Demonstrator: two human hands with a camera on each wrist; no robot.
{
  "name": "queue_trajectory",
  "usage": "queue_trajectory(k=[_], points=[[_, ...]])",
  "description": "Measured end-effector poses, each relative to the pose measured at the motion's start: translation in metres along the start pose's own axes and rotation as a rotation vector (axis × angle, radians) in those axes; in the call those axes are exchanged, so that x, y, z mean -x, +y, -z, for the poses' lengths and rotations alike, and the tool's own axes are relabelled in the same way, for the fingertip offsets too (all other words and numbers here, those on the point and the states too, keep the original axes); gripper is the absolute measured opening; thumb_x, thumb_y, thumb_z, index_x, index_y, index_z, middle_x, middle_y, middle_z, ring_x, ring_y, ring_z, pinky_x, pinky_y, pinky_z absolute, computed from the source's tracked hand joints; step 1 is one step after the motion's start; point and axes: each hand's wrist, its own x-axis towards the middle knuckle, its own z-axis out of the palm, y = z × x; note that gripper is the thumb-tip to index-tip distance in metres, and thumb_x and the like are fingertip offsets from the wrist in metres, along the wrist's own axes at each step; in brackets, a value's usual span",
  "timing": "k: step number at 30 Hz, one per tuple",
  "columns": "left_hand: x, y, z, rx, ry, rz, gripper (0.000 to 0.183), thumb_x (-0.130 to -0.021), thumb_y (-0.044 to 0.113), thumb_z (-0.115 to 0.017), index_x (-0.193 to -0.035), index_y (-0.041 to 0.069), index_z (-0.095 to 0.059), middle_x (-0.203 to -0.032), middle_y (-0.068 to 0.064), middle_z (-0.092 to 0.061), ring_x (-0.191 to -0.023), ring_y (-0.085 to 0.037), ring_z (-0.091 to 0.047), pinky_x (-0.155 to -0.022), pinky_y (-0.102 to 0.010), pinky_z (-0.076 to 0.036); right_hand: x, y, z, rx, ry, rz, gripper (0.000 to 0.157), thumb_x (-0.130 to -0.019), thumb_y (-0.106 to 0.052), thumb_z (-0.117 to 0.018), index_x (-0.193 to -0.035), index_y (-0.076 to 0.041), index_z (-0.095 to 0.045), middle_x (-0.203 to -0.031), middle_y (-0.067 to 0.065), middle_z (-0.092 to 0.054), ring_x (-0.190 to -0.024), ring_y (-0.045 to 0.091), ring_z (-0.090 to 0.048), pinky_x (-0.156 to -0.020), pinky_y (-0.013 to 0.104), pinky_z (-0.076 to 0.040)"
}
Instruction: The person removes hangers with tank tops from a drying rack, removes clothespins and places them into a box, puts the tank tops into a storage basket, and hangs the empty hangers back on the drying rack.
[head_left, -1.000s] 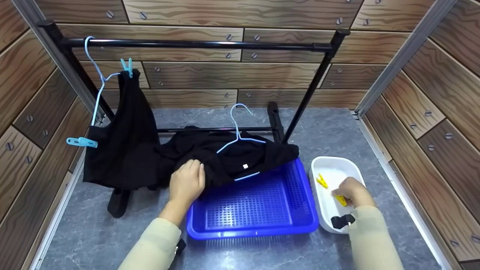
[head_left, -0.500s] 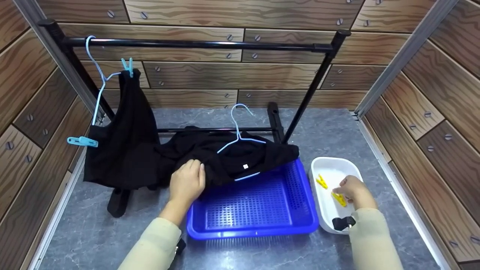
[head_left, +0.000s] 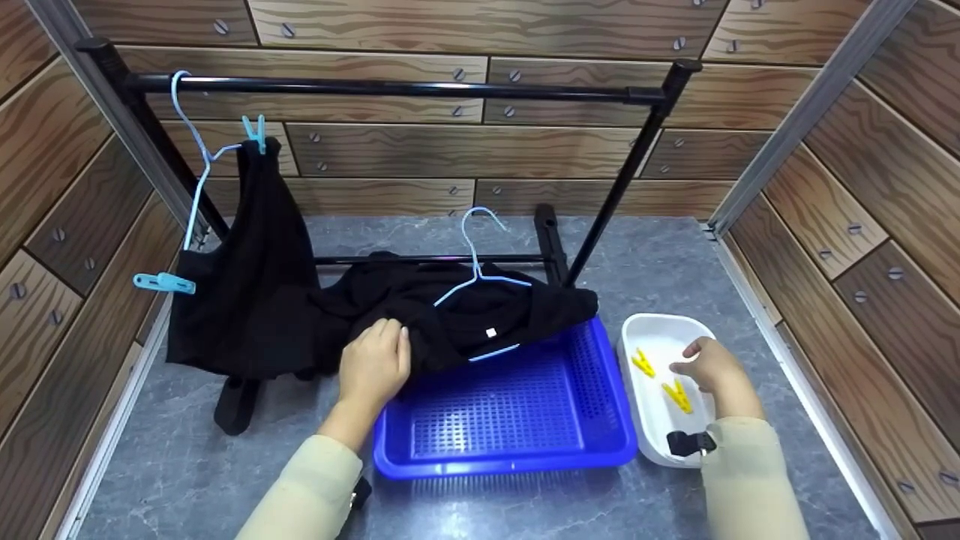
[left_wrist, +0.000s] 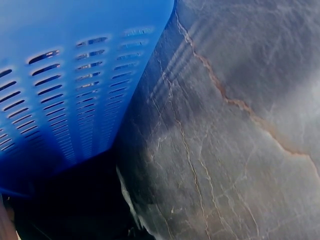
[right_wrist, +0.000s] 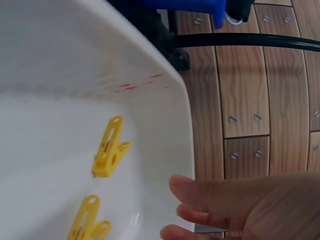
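My left hand [head_left: 373,361] grips the near edge of a black garment [head_left: 420,315], which lies over the back of the blue basket. A light-blue wire hanger [head_left: 472,247] sits in that garment's neck, its hook pointing up. At the right, my right hand [head_left: 716,373] hovers over a white tray [head_left: 632,409], thumb and fingers apart with nothing between them. Inside the tray lie two yellow clothespins, one farther back [head_left: 643,363] and one nearer [head_left: 677,396]; the right wrist view shows both clothespins [right_wrist: 107,147] away from the fingertips.
The blue basket [head_left: 502,470] stands in the middle of the grey floor. Behind it is a black clothes rack [head_left: 390,88]. On its left hangs another black garment [head_left: 259,300], on a blue hanger [head_left: 196,142] with blue clothespins [head_left: 165,283]. Wood-patterned walls enclose three sides.
My right hand has let go of the nearer yellow clothespin and drawn up and slightly right; the clothespin stays in the tray. The left hand and garment have not moved.
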Motion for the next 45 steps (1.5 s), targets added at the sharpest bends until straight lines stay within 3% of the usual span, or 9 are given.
queue_trajectory(k=[7, 16, 22, 29, 45], points=[[-0.001, 0.0, 0.0, -0.001, -0.001, -0.004, 0.025, -0.098, 0.019, -0.05, -0.076, 0.005, -0.053, -0.069, -0.008, -0.049, -0.059, -0.033, -0.056, -0.05, -0.046, -0.047, 0.007, -0.014, 0.006, 0.03, 0.038, 0.032, 0.038, -0.093, -0.021, -0.069, -0.113, 0.007, -0.052, -0.093, 0.021, -0.062, -0.08, 0.032, -0.061, -0.071, 0.045, -0.049], [-0.001, 0.0, 0.001, -0.004, -0.011, 0.007, 0.026, -0.098, 0.019, -0.049, -0.076, 0.005, -0.052, -0.069, -0.009, -0.049, -0.059, -0.034, -0.056, -0.05, -0.047, -0.046, 0.018, -0.039, 0.016, 0.057, 0.095, 0.102, 0.039, -0.095, -0.027, -0.065, -0.114, 0.006, -0.054, -0.112, 0.032, -0.062, -0.092, 0.042, -0.062, -0.079, 0.054, -0.047], [-0.001, 0.002, 0.001, 0.003, -0.015, 0.012, 0.025, -0.097, 0.019, -0.05, -0.077, 0.005, -0.053, -0.069, -0.009, -0.05, -0.06, -0.034, -0.057, -0.05, -0.047, -0.047, 0.023, -0.058, 0.02, 0.052, 0.13, 0.183, 0.039, -0.096, -0.028, -0.063, -0.112, 0.007, -0.055, -0.112, 0.033, -0.063, -0.095, 0.046, -0.063, -0.082, 0.057, -0.047], [-0.001, 0.001, 0.001, -0.011, -0.017, 0.015, 0.024, -0.097, 0.02, -0.053, -0.077, 0.005, -0.052, -0.069, -0.009, -0.05, -0.061, -0.035, -0.057, -0.051, -0.047, -0.047, 0.025, -0.079, 0.019, 0.062, 0.179, 0.238, 0.041, -0.096, -0.031, -0.064, -0.112, 0.006, -0.057, -0.111, 0.03, -0.065, -0.1, 0.047, -0.061, -0.089, 0.059, -0.043], [-0.001, 0.001, 0.001, -0.006, -0.02, 0.016, 0.024, -0.097, 0.02, -0.053, -0.077, 0.005, -0.052, -0.07, -0.009, -0.051, -0.062, -0.035, -0.058, -0.051, -0.047, -0.047, 0.022, -0.114, 0.008, 0.027, 0.176, 0.294, 0.04, -0.099, -0.037, -0.06, -0.11, 0.002, -0.059, -0.11, 0.025, -0.067, -0.1, 0.042, -0.063, -0.087, 0.055, -0.046]])
